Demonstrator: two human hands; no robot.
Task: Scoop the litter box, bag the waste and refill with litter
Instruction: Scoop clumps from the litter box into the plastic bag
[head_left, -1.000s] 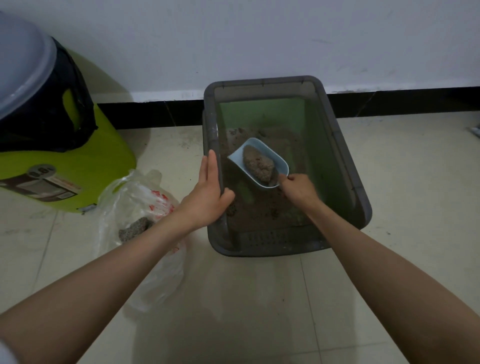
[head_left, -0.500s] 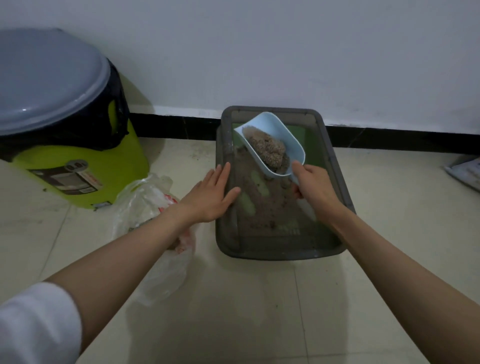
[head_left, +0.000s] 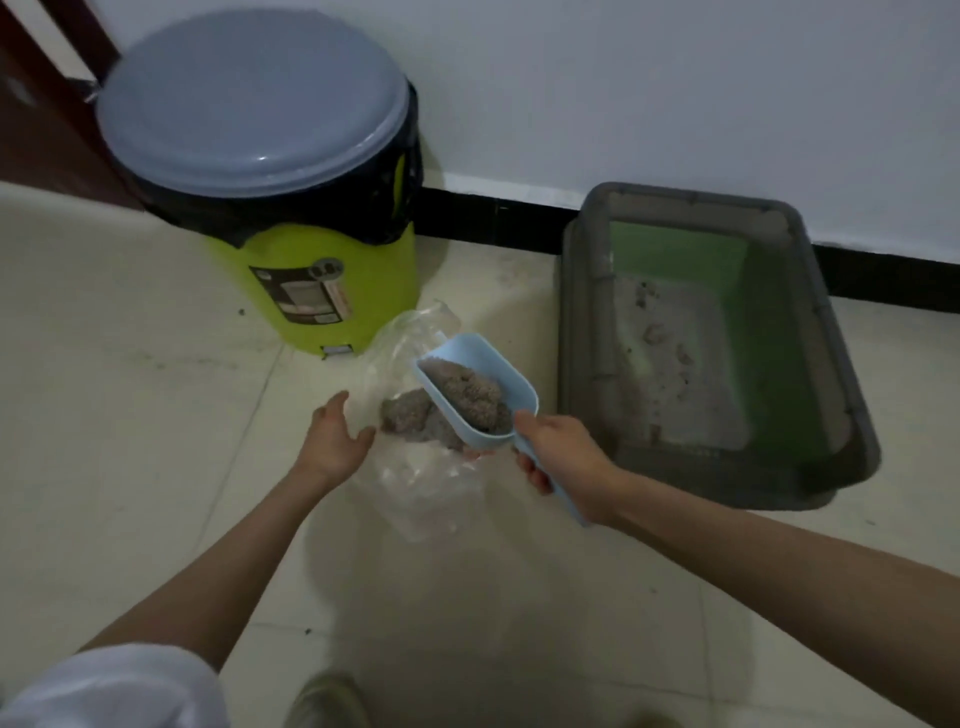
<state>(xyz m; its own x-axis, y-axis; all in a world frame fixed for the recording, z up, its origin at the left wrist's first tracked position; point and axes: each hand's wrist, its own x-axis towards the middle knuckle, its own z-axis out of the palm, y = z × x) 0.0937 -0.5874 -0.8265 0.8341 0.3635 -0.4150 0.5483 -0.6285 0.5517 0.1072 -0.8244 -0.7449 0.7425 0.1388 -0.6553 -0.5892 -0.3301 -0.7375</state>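
Note:
My right hand (head_left: 563, 457) grips the handle of a light blue scoop (head_left: 457, 358) heaped with clumped grey litter (head_left: 470, 395). The scoop hangs over a clear plastic bag (head_left: 426, 488) lying on the floor, which holds a pile of grey waste (head_left: 410, 418). My left hand (head_left: 335, 441) is open at the bag's left edge, fingers spread; whether it touches the plastic is unclear. The grey litter box (head_left: 587, 322) with a green inner wall stands to the right against the wall, thin litter and a few clumps on its bottom.
A lime-green bin (head_left: 332, 291) with a grey lid (head_left: 254, 98) and black liner stands at the back left, just behind the bag. Pale floor tiles (head_left: 130, 395) surround everything. The white wall with a black skirting (head_left: 493, 215) runs behind. A shoe tip (head_left: 327, 701) shows at the bottom.
My right hand has carried the loaded scoop left, out of the litter box and over the bag. My left hand has left the box rim and moved down to the bag.

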